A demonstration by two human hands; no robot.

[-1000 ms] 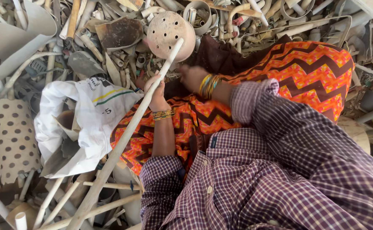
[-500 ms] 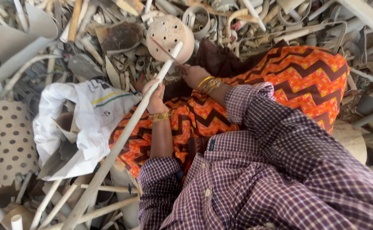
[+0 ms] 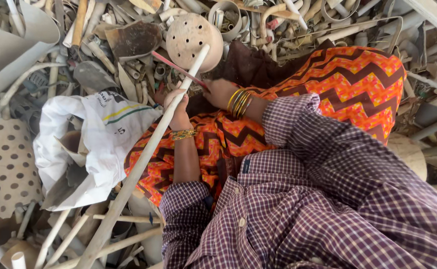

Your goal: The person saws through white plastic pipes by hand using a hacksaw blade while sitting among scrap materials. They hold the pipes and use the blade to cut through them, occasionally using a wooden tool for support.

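Pipe first: a long, pale, dirt-streaked plastic pipe (image 3: 143, 159) runs on a slant from the lower left of my view up to the top centre, where its far end lies across a round beige perforated cap (image 3: 191, 35). I see the left hand (image 3: 177, 107) wrapped around that pipe about two thirds of the way up, fingers curled shut on it, a beaded bracelet on the wrist just below. Just beside it, the right hand (image 3: 219, 92) is closed on the end of a thin reddish blade (image 3: 178, 69), which looks like a hacksaw blade, though I cannot tell for sure; the blade meets the pipe just above the left hand and sticks out past it to the upper left. Gold and green bangles (image 3: 239, 102) ring the right wrist. Both arms come out of purple checked sleeves (image 3: 298, 139), and under the hands lies an orange zigzag-patterned cloth (image 3: 348, 84) over the lap, with a dark brown fabric (image 3: 258, 67) above it. Left of the pipe sits a crumpled white woven sack (image 3: 93, 144), touching the pipe's middle stretch, with curved shards inside. Further left stands a beige tube with dark round holes (image 3: 9, 164). All around is a heap of broken whitish plastic pipes, bends and fittings (image 3: 288, 20), and several thin pipes (image 3: 123, 219) lie crossed under the long one at lower left.
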